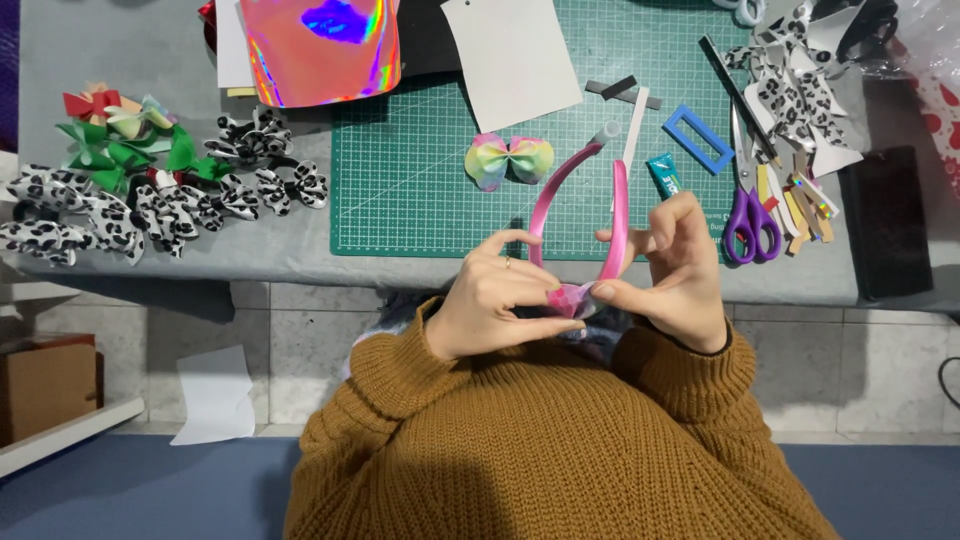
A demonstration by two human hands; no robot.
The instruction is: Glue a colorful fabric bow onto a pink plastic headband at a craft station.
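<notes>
A pink headband (pixel 565 172) arcs up from between my hands over the near edge of the green cutting mat (pixel 420 170). My left hand (pixel 495 298) pinches its lower bend with thumb and fingers, a ring on one finger. My right hand (pixel 675 265) grips the other side of the band, fingertips pressing a small iridescent piece (pixel 572 298) at the bend. A pastel rainbow bow (pixel 508 158) lies on the mat just beyond the headband.
Black-and-white spotted bows (pixel 150 205) and green and red bows (pixel 115 140) lie at left. Holographic pink sheet (pixel 320 45), white paper (pixel 515 55), blue rectangular frame (pixel 698 137), glue tube (pixel 664 173), purple scissors (pixel 752 215) and ribbon scraps (pixel 800 80) lie at right. Cardboard box (pixel 45 385) stands on the floor.
</notes>
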